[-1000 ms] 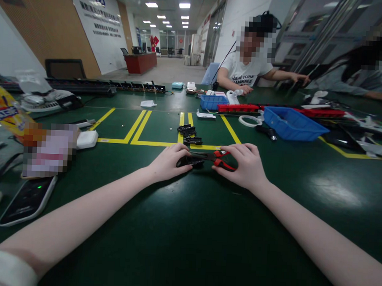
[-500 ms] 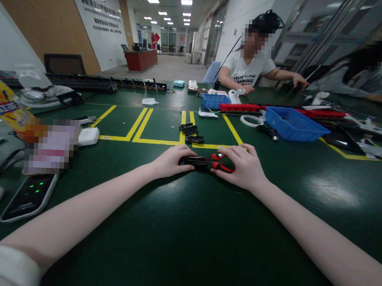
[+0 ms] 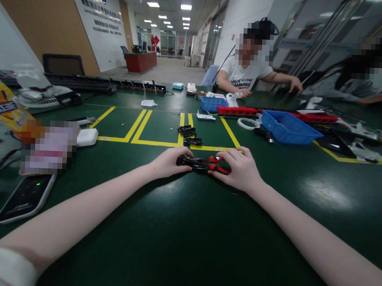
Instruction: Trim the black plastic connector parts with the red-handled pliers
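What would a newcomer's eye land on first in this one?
Probably the red-handled pliers in the right hand, near the middle of the picture, pointing toward a black part held in the left hand. Next, the yellow tape lines on the dark green table just beyond the hands, and the larger blue tray farther out to the right.

1 camera, worn on head, looked from above and behind left hand (image 3: 169, 162) and right hand (image 3: 241, 168), facing forward and tilted down. Both hands sat near, mid-picture; forearms (image 3: 90, 202) entered from lower corners. Wide view reached past hands over green table (image 3: 187, 235) to co-worker (image 3: 244, 73) beyond right hand, ceiling lights (image 3: 186, 7) far beyond both.
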A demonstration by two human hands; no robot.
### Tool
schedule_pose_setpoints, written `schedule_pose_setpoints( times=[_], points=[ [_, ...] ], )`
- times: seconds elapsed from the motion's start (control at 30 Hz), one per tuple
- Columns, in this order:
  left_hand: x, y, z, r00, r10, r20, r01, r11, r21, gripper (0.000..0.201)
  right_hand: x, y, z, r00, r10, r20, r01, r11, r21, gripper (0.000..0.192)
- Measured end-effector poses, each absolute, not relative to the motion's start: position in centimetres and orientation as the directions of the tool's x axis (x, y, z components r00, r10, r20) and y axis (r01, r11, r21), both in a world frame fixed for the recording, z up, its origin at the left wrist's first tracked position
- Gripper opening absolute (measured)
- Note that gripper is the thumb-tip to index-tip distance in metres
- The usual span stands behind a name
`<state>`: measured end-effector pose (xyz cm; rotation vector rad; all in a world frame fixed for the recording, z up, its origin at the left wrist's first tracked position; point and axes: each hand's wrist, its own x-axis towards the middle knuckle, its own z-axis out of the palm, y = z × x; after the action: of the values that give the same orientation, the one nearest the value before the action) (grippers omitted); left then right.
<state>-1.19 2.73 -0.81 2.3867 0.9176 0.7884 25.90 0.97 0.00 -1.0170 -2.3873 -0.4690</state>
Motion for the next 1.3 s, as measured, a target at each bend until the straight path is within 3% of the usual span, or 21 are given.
schedule_pose_setpoints(
  times=[0.4, 0.8, 1.07, 1.3],
  points=[
    [-1.1, 2.8, -0.6, 0.633, 0.713, 0.304, 0.444, -0.655, 0.612, 0.019, 26.6, 1.2, 0.4, -0.627, 0.547, 0.555, 0.742, 0.636, 0.212, 0.039],
    [-1.0, 3.1, -0.8, 0.657, 0.689, 0.306, 0.398, -0.662, 0.636, 0.018, 26.9, 1.0, 0.5, -0.599, 0.548, 0.583, 0.749, 0.64, 0.168, 0.044],
    [-1.2, 3.5, -1.1, 0.684, 0.679, 0.268, 0.3, -0.596, 0.745, 0.021, 26.9, 0.7, 0.6, -0.587, 0.563, 0.582, 0.753, 0.644, 0.137, 0.046],
    [-1.1, 3.0, -0.7, 0.64, 0.738, 0.213, 0.389, -0.551, 0.738, 0.027, 26.8, 0.7, 0.4, -0.605, 0.564, 0.562, 0.742, 0.656, 0.14, 0.045]
  ],
)
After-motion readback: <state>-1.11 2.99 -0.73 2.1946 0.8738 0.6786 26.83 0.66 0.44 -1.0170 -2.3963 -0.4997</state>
